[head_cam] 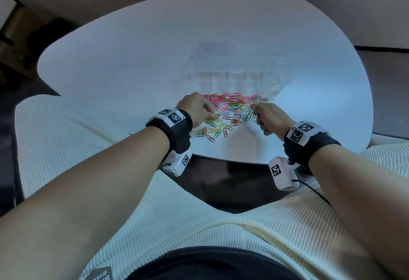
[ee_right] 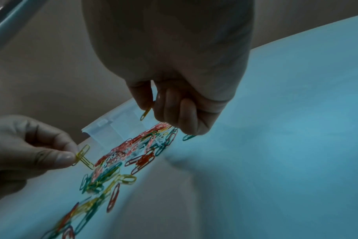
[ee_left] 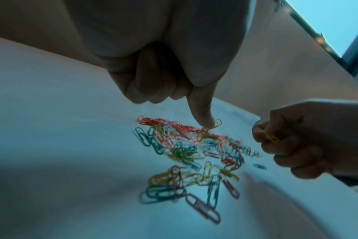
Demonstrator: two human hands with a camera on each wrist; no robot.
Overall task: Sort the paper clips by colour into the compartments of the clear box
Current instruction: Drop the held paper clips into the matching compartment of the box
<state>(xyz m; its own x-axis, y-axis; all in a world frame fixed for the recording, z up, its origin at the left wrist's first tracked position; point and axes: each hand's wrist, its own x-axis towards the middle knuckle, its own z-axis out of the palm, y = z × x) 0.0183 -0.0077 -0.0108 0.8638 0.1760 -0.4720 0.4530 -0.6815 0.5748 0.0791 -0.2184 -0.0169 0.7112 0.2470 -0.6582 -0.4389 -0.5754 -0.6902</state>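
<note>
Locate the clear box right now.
Head view: the clear box sits on the white table, centre-right, just behind the paper clip pile and beyond both hands.

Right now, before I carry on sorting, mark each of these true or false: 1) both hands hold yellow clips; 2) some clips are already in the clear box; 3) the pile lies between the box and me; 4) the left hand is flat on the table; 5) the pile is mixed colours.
1) True: the left hand pinches yellow clips, and the right hand pinches a yellow clip.
2) False: the clear box shows no clips in its compartments in the head view.
3) True: the pile lies on the table on the near side of the box.
4) False: the left hand is raised, its fingers curled.
5) True: red, green, yellow and white clips are mixed.
</note>
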